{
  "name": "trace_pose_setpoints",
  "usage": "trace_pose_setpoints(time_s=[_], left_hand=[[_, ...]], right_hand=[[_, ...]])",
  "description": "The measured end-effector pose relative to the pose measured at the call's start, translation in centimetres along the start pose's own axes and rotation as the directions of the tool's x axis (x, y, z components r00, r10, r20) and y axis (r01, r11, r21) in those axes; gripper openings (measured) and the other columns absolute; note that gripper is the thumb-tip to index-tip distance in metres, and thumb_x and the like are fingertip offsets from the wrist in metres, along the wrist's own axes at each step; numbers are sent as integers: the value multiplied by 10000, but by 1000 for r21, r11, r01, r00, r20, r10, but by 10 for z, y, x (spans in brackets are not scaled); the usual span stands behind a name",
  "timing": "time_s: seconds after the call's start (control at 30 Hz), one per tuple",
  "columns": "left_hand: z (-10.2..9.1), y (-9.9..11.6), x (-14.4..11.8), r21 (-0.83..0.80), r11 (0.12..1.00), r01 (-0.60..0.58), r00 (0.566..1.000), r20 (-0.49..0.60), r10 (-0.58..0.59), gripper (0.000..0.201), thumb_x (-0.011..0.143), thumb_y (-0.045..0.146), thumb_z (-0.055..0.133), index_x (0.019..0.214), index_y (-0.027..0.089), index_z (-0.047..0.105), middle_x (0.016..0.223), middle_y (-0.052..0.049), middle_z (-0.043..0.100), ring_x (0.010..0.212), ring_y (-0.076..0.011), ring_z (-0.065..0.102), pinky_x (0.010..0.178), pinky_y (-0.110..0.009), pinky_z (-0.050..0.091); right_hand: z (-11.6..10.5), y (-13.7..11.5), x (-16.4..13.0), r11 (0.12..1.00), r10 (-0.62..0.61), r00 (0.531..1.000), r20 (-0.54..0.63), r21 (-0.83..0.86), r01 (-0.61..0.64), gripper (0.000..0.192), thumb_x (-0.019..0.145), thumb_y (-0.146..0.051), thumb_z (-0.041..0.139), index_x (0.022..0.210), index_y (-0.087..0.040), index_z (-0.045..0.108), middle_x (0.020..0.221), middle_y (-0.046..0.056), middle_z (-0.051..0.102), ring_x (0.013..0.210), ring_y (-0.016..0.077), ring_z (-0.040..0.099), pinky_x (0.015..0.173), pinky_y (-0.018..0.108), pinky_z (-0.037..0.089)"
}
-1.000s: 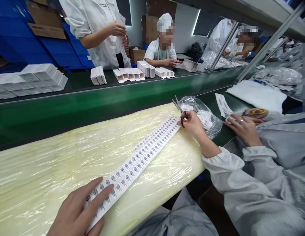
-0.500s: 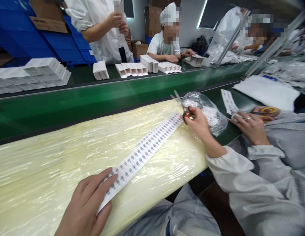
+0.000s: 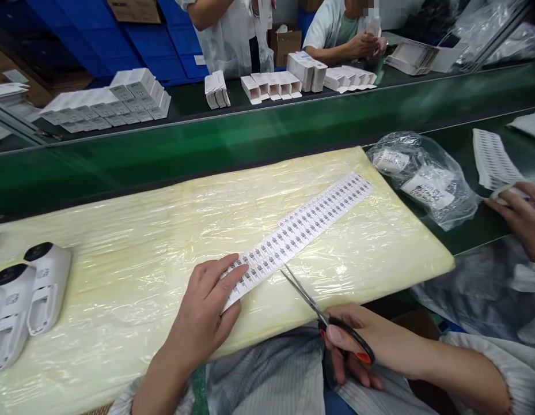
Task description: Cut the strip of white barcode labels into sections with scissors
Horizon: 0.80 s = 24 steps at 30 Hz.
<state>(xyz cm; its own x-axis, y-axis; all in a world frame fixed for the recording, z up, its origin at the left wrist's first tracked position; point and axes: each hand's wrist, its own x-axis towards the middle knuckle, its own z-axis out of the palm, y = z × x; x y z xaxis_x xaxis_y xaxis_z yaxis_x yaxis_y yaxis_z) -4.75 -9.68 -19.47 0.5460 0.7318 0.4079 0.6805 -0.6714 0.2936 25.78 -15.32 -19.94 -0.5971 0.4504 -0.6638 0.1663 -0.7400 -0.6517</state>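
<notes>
A long printed sheet (image 3: 299,236) lay aslant on the yellow wrapped pad (image 3: 133,276), one end near the pad's far right corner, the other towards its near edge. The left hand (image 3: 209,302) rested over that nearer end, two fingertips on the print; whether its grip also pinched the sheet from below, one could not tell. The right hand (image 3: 357,340), at the pad's near edge, had its grip clamped on the handles of the scissors (image 3: 315,307), whose blades (their tips slightly parted) pointed at the sheet's lower side, just beside it. White devices (image 3: 46,288) lay at the pad's left end. Just past its right edge, a clear bag (image 3: 448,204) rested on the dark green counter (image 3: 461,124), near a co-worker's hand (image 3: 524,213) and a second sheet (image 3: 494,158). White cartons (image 3: 216,91) stood beyond the far edge.
</notes>
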Motion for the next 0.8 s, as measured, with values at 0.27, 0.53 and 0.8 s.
trace_pose_setpoints(time_s=[0.27,0.53,0.8], left_hand=[[5,-1,-4,-23,1000,17,1000,-10,-17,480,908,95,511,1370,221,531,1392,-141,562,1182,-287,539,962,-449,473],[4,-1,-4,-32,999,12,1000,-1,-12,488,918,82,508,1384,226,510,1410,-136,537,1200,-282,517,973,-439,455],[5,-1,-3,-37,999,-2,1000,-13,2,446,930,81,501,1363,188,525,1408,-152,526,1202,-286,505,970,-432,439]], right_hand=[[11,-22,12,997,-11,997,-73,73,16,727,672,-873,648,842,-192,459,643,10,670,379,52,474,320,134,357],[11,-33,19,997,-17,995,-102,74,25,625,704,-751,714,830,-194,459,615,-5,664,365,56,484,311,132,373],[11,-32,19,995,-16,994,-111,97,27,599,707,-706,742,813,-195,447,605,-9,667,363,56,494,302,124,384]])
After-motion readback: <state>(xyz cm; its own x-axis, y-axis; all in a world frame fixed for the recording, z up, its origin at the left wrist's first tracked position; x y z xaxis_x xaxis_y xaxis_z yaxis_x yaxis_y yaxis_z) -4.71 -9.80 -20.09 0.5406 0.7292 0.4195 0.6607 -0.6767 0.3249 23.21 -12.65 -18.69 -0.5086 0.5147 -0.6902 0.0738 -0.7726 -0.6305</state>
